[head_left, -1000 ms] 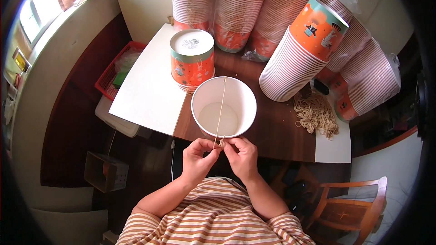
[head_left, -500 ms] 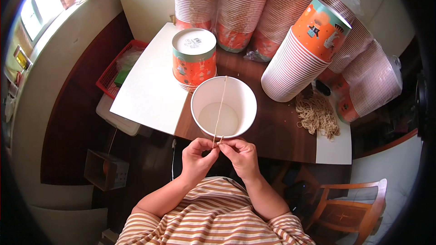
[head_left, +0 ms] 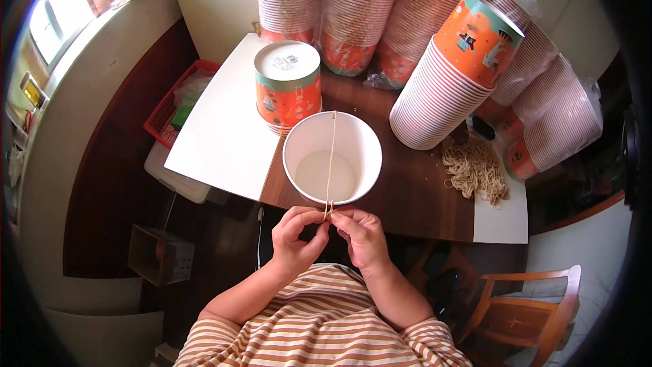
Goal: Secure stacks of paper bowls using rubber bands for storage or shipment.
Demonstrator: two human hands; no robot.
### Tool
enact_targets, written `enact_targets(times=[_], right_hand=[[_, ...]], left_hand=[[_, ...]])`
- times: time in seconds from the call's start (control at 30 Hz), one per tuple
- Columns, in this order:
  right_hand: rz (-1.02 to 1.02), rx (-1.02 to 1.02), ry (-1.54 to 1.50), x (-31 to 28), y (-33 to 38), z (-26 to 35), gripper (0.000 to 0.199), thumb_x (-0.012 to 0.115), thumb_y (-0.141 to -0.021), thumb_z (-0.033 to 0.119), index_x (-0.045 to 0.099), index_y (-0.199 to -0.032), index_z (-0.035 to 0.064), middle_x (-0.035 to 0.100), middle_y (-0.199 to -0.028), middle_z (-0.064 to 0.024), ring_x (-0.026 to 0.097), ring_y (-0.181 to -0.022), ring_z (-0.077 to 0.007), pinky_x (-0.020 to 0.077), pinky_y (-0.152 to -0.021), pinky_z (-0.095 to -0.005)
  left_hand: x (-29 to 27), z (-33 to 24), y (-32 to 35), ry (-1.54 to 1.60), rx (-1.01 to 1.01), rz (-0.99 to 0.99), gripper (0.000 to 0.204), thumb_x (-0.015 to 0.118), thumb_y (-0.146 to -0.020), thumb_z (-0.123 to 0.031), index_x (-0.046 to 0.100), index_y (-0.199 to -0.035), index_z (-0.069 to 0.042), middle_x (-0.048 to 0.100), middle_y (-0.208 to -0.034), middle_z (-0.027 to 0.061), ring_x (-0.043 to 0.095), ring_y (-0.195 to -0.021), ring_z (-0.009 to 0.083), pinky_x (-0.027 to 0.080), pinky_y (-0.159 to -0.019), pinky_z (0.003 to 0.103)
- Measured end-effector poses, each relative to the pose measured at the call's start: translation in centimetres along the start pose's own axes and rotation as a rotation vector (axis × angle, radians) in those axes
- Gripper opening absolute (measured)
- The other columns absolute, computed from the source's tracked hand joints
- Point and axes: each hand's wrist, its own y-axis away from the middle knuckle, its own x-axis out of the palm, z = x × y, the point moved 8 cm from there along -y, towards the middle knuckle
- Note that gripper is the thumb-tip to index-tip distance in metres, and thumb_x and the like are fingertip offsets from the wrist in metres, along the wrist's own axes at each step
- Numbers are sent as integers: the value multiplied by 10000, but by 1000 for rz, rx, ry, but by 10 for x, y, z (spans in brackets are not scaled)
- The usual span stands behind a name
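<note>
A white paper bucket [head_left: 360, 156] stands at the table's near edge, its open mouth facing up. Across that mouth runs a thin beige string [head_left: 331, 156], from the far rim to the near one. Just in front of the near rim, my left hand [head_left: 297, 236] pinches the string between thumb and fingers. My right hand [head_left: 363, 236] grips it there too, its fingertips nearly meeting those of the left. Small strands show between the fingertips; whether they form a knot cannot be made out.
Behind the bucket, an upturned orange bucket stack [head_left: 288, 98] stands. To the right lean a tall bucket stack [head_left: 438, 95] and a heap of beige strings [head_left: 475, 170]. Plastic-wrapped stacks [head_left: 353, 13] line the back. A wooden chair [head_left: 523, 312] is at lower right, a red basket [head_left: 159, 119] at left.
My fingers have shifted slightly on the string, and its near end has moved a little right. My left thumb has drawn a bit away from its earlier pinch. The bucket stays in place.
</note>
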Motion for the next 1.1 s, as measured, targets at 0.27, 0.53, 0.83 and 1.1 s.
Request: enact_targets(times=[0.27, 0.53, 0.83, 1.1], right_hand=[[24, -27, 38, -4, -1, -6, 126, 629, -869, 88, 690, -917, -11, 683, -897, -55, 603, -825, -81, 472, -791, -218], [-30, -24, 108, 5, -4, 6, 167, 628, -861, 173, 711, -923, 41, 671, -799, 9, 439, -597, -16, 330, -533, -185], [61, -17, 73, 2, -8, -1, 148, 640, -879, 108, 658, -949, -21, 675, -866, -49, 605, -794, -98, 479, -778, -244], [-69, -322, 530, -7, -4, 12, 153, 645, -889, 128, 649, -949, -12, 672, -839, -26, 597, -739, -76, 492, -701, -233]], left_hand=[[-2, -5, 0, -56, 47, -20, 175, 688, -711, 90, 641, -863, 18, 643, -806, 108, 627, -730, 177, 490, -649, 255], [3, 34, 16, 150, -219, 101, 48, 613, -822, 71, 618, -858, 39, 656, -816, 73, 622, -736, 115, 493, -645, 223], [5, 46, 22, 455, -503, 42, 57, 594, -884, 5, 624, -902, 50, 676, -824, 88, 650, -755, 138, 527, -687, 244], [8, 54, 25, 520, -555, 29, 66, 595, -893, -7, 621, -921, 47, 677, -841, 96, 654, -762, 148, 537, -716, 262]])
